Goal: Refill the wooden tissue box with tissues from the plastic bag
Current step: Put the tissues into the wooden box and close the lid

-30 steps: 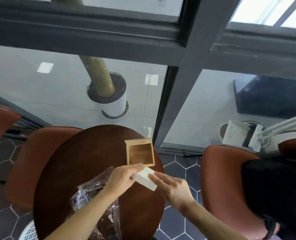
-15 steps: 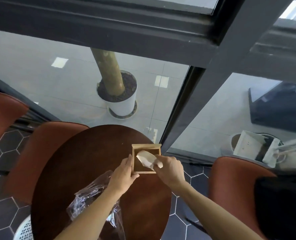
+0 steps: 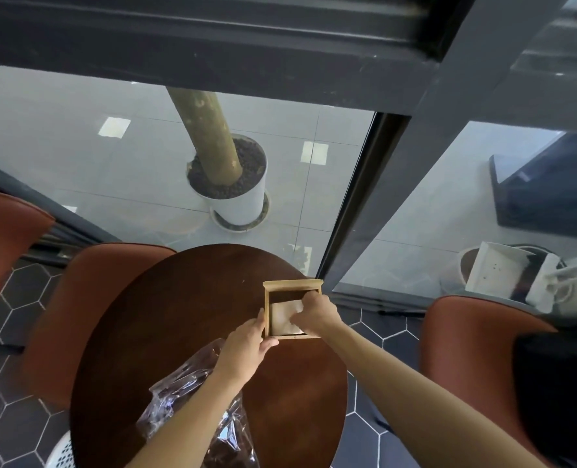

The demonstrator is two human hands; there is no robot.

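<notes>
Wooden tissue box [image 3: 292, 284]: open-topped, square, standing on the round dark table [image 3: 179, 315] at its far right edge, close to the window frame; taken here as the landmark. Tissues [image 3: 284, 317]: a pale folded stack lying inside the box, filling the near part of the cavity, with a dark strip of bare interior visible on the far side; the stack's long axis cannot be told, since the visible patch looks nearly square. Right hand [image 3: 316, 315]: reaching in from the near right of the box, palm down, fingers curled over the stack's right portion and pressing or gripping it; whether it is grasping or merely pushing cannot be told. Left hand [image 3: 246, 349]: at the box's near left corner, fingers against the left wall and thumb along the near wall, bracing the box. Plastic bag [image 3: 192, 396]: crumpled, clear, lying on the table on the near left of the box, under the left forearm. Judgement: the right hand is the nearer to the stack, and the coming move probably turns on seating the stack flat toward the far wall.
</notes>
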